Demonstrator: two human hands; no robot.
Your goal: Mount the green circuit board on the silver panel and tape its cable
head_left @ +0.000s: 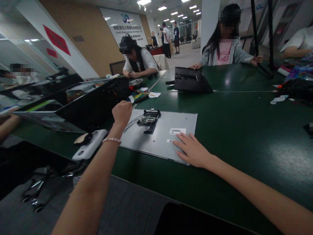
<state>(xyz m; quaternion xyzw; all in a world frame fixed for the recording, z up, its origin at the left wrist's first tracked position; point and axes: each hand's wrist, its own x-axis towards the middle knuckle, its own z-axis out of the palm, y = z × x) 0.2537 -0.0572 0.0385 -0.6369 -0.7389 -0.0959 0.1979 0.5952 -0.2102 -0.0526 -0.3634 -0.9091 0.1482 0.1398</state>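
Open right grip (193,150) at four o'clock should steady the metal panel (176,119) lightly; closed left grip (121,113), ten o'clock, contents unclear.

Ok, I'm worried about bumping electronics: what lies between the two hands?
In the head view, a circuit board with black brackets lies on the silver panel between the left hand and right hand.

Left hand (122,113) — fingertips hidden; panel label (177,131) — print too small; right forearm (254,192) cut off.
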